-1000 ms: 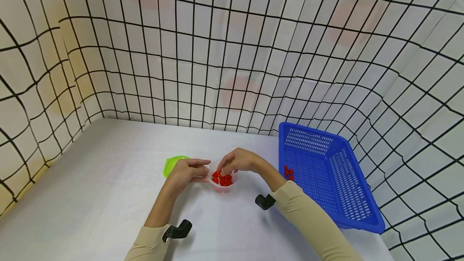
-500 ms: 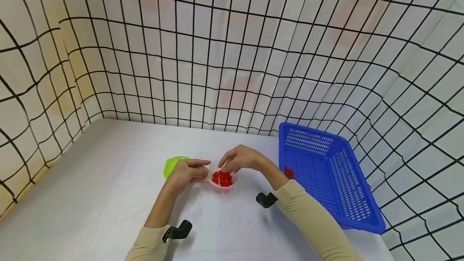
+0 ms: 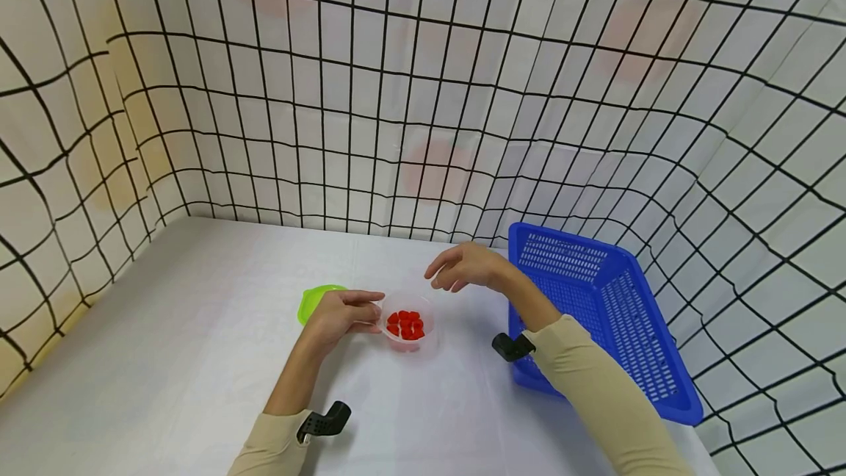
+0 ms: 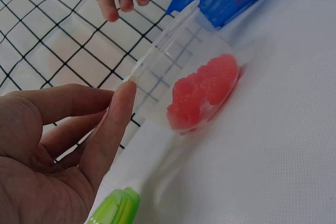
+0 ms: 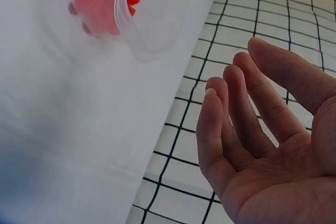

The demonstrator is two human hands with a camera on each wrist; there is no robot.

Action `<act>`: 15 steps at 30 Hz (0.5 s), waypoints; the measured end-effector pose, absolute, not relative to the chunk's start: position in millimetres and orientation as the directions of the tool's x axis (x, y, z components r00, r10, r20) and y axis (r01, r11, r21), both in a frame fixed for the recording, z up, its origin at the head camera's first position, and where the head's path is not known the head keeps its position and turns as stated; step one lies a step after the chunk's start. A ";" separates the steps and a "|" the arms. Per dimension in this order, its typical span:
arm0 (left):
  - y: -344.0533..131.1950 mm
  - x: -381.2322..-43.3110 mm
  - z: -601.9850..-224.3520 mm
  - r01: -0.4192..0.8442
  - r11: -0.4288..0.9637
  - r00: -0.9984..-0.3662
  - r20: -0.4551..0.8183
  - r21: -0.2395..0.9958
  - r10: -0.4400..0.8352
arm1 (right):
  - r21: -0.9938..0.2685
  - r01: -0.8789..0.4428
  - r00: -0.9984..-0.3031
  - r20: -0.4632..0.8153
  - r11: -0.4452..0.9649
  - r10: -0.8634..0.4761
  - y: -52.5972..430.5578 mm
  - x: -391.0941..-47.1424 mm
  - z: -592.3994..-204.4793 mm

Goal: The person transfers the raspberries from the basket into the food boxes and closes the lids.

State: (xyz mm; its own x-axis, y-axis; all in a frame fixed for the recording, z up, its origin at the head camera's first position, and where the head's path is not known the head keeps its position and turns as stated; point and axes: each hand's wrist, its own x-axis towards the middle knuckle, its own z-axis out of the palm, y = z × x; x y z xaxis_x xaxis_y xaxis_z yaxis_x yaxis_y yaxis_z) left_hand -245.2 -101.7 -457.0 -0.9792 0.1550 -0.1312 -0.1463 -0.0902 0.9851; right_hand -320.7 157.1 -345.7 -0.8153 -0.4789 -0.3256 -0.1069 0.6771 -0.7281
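Note:
A clear round plastic container (image 3: 429, 308) stands on the white table with several small red pieces (image 3: 406, 325) inside. My left hand (image 3: 340, 316) pinches the container's rim from the left, between thumb and fingers, as the left wrist view shows. My right hand (image 3: 468, 267) hangs in the air beyond and right of the container, fingers loosely bent and holding nothing. In the right wrist view, the right palm (image 5: 273, 166) is bare. Partly hidden behind the left hand lies a bright green lid (image 3: 313, 305).
A blue perforated plastic basket (image 3: 681, 395) stands at the right, partly covered by the right forearm. Black wire mesh (image 3: 377, 94) over white sheeting rises along the back and both sides of the white table (image 3: 185, 329).
My right hand has come up out of the container, leaving red pieces there, and moved right and away toward the basket. The left hand stays at the rim.

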 end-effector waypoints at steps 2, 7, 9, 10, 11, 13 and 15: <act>-101.9 -245.2 -457.9 -0.144 -0.091 -0.979 -0.128 0.985 0.159 | -0.733 -0.102 -0.822 -0.319 0.673 -0.471 164.2 -321.5 -342.4; -102.3 -245.0 -457.6 -0.140 -0.093 -0.979 -0.123 0.986 0.163 | -0.742 -0.100 -0.840 -0.294 0.663 -0.456 182.7 -322.8 -333.2; -102.3 -244.9 -457.2 -0.141 -0.094 -0.979 -0.125 0.986 0.162 | -0.740 -0.102 -0.851 -0.281 0.665 -0.444 190.1 -322.8 -330.0; -102.3 -244.9 -457.3 -0.141 -0.096 -0.979 -0.124 0.985 0.162 | -0.741 -0.101 -0.856 -0.275 0.664 -0.437 194.4 -323.1 -329.1; -102.4 -244.8 -457.3 -0.142 -0.097 -0.979 -0.125 0.985 0.162 | -0.739 -0.097 -0.863 -0.271 0.667 -0.426 198.3 -323.2 -327.8; -102.5 -244.6 -457.1 -0.143 -0.099 -0.978 -0.126 0.985 0.164 | -0.731 -0.092 -0.876 -0.264 0.677 -0.404 206.9 -323.2 -326.7; -102.6 -244.5 -457.2 -0.145 -0.100 -0.978 -0.127 0.984 0.164 | -0.730 -0.090 -0.886 -0.252 0.677 -0.390 216.2 -322.7 -326.3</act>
